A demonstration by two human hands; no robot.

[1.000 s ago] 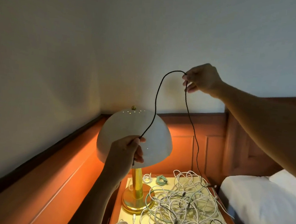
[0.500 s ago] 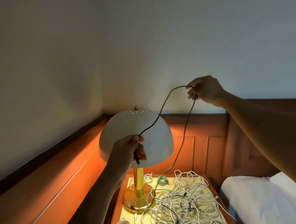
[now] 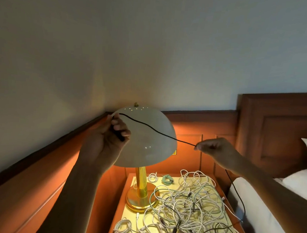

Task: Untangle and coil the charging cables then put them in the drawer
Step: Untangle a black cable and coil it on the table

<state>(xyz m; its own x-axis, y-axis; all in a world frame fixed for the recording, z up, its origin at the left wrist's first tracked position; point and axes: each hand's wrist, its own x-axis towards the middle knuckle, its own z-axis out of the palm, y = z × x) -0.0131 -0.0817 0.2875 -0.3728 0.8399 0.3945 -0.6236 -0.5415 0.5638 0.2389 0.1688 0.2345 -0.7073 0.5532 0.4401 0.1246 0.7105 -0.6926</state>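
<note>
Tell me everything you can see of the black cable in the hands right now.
The black cable is thin, matte and looks braided. The left hand grips one end, a dark plug showing under its fingers. From there the cable runs nearly straight, down and rightward in front of the lamp shade, to the right hand, which pinches it. Below that wrist it hangs slack to the right edge of the nightstand; its far end is lost among the cable pile.

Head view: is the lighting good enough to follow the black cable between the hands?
Head view: the black cable reads sharp against the pale lamp shade, between the left hand and the right hand. Same view: below the right wrist it fades into dark wood. The lamp's orange glow lights the cable tangle well, and the upper wall is dim.
</note>
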